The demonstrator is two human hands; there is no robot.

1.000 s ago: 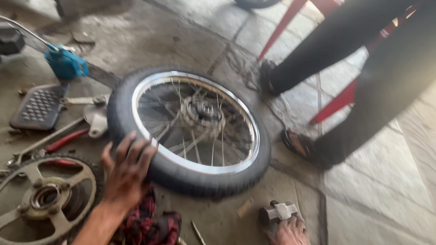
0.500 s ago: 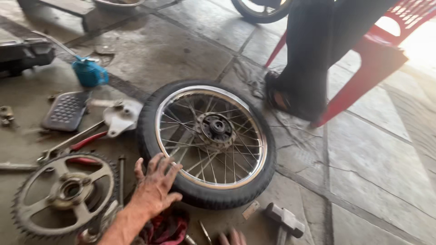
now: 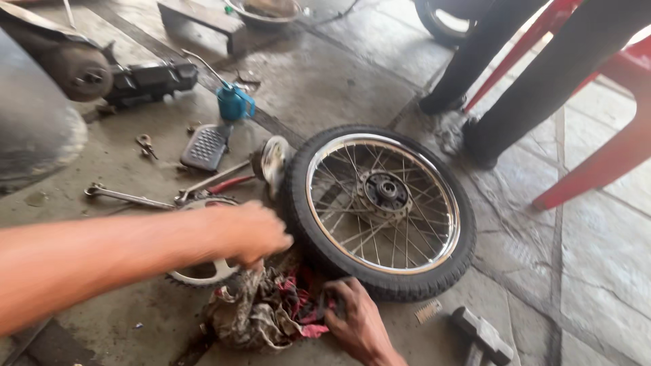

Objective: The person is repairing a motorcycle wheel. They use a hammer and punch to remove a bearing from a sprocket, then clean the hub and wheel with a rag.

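No packages, labels, signs, screens

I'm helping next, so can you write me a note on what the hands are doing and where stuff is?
Left hand: curled over the sprocket, blurred, grip unclear.
Right hand: grips the rag beside the wheel.
Done: wheel lies flat on the floor, tyre on its rim.
Nearby: spanner, oil can, hammer.

Right hand [image 3: 359, 318] now on rag [image 3: 264, 312]
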